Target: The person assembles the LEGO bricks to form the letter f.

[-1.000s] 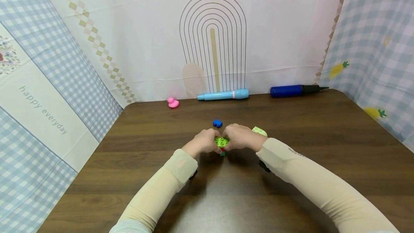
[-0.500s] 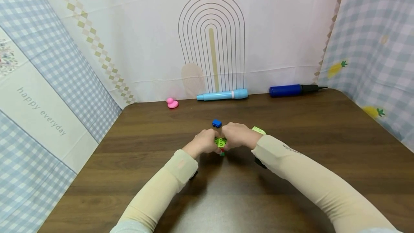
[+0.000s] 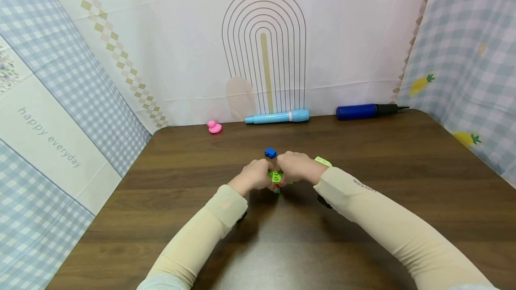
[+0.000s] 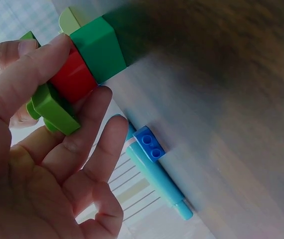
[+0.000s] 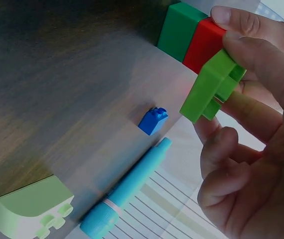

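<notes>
Between my hands stands a stack of toy building bricks: a dark green brick [image 4: 99,50] at the base, a red brick [image 4: 74,77] on it, and a lime green brick [image 5: 202,92] with studs on top. My left hand [image 3: 257,176] pinches the stack at the red brick, its other fingers loosely bent. From the other side my right hand [image 3: 295,167] grips the lime green brick between thumb and fingers. Fingers partly hide the stack in the head view. Just beyond the hands lies a small blue brick [image 3: 270,152], touched by neither.
A pale green rounded brick [image 5: 32,201] lies beyond the right wrist. Along the back of the wooden table [image 3: 169,236] are a pink toy duck [image 3: 214,127], a light blue tube-shaped object [image 3: 277,117] and a dark blue hand pump [image 3: 363,111]. Patterned cloth hangs behind.
My right hand has shifted slightly left, closer to the left hand, and covers more of the lime green brick. My left hand keeps nearly the same place on the stack.
</notes>
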A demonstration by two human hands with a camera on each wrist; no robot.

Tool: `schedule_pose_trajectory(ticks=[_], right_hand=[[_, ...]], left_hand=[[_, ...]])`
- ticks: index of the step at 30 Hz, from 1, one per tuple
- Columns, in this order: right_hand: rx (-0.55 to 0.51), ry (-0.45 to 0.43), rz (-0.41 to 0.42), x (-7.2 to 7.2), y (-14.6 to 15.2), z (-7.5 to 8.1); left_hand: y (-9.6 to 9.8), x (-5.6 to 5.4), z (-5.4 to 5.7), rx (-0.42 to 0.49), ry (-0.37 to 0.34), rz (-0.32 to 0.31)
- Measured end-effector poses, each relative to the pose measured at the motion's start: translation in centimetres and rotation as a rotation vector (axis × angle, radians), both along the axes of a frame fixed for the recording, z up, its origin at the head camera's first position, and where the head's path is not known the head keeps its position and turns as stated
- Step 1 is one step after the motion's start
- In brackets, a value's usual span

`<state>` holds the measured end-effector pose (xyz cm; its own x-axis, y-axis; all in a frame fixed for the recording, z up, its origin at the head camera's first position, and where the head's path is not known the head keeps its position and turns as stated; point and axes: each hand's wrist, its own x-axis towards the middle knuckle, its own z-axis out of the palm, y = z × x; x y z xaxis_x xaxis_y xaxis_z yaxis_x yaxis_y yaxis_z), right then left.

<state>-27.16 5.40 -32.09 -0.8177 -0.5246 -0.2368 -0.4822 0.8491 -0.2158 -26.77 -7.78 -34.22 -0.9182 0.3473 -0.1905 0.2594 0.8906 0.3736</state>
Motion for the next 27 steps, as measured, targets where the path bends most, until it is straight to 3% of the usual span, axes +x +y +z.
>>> schedule_pose_trajectory(ticks=[11, 27], right_hand=[[-0.070, -0.017, 0.018, -0.29, 0.27, -0.15], [-0.078, -0.054, 0.050, -0.80, 0.39, -0.08]], left_hand=[[-0.18, 0.05, 0.05, -0.020, 0.015, 0.025], [0.14, 0.03, -0.22, -0.090, 0.048, 0.026]])
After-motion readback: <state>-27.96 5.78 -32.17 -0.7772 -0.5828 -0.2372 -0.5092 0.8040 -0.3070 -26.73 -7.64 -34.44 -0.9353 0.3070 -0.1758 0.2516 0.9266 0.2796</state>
